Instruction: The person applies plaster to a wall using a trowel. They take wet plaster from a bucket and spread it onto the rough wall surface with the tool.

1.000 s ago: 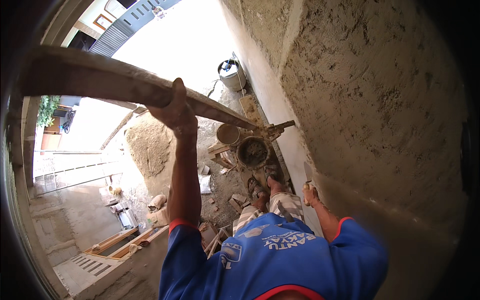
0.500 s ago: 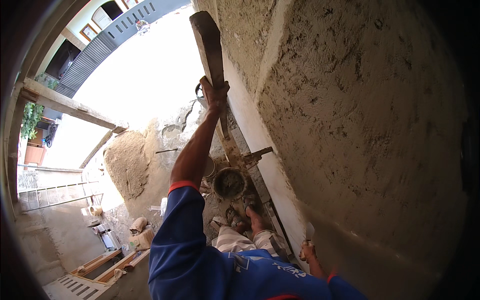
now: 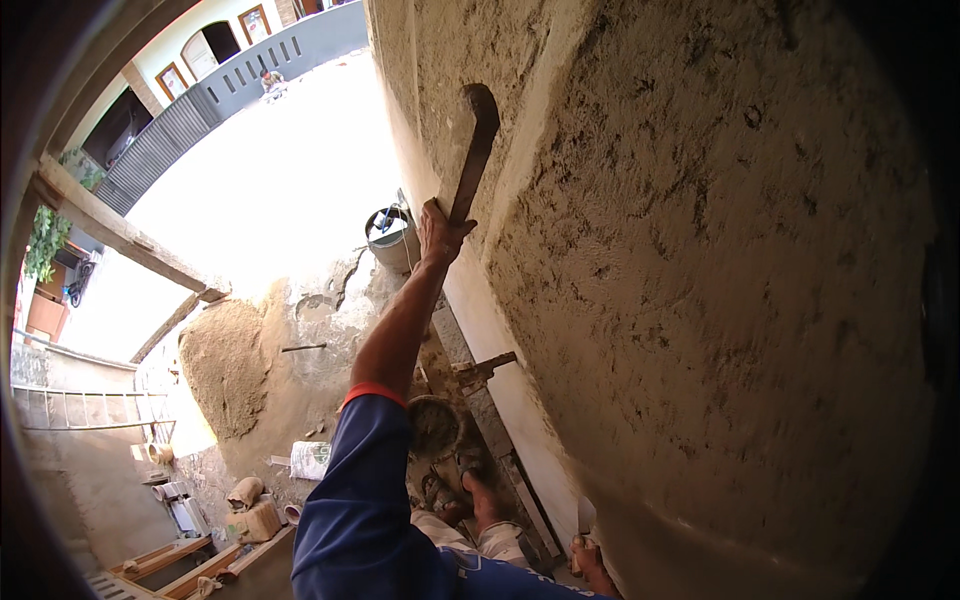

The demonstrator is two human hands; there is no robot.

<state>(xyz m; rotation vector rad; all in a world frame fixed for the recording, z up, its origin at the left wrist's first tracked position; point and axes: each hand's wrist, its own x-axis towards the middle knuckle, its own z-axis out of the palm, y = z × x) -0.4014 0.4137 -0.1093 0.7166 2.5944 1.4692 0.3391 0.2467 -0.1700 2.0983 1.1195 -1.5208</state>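
Observation:
My left hand (image 3: 441, 236) is stretched far forward, its fingers closed round a long wooden straightedge (image 3: 476, 155). The board's far end leans over the freshly plastered wall (image 3: 690, 280), which is pitted and rough in its upper part. Whether the board touches the wall along its length, I cannot tell. Low at the right, close to the foot of the wall, my right hand (image 3: 590, 560) grips a trowel (image 3: 586, 514) by its handle, with the pale blade pointing forward. A round tub of mortar (image 3: 437, 428) stands just ahead of my feet, partly covered by my left sleeve.
A dark bucket (image 3: 391, 245) stands beyond my left forearm. Planks (image 3: 484, 372) lie beneath me along the wall. To the left are a sand heap (image 3: 228, 365), a white sack (image 3: 310, 460), a jerrycan (image 3: 254, 522) and wooden frames (image 3: 200, 570). A person (image 3: 271, 84) sits far off.
The straightedge has swung to the right, from beside the wall's edge to over its plastered face, carried by my left hand. The bucket beyond has come into fuller view. My right hand still holds the trowel.

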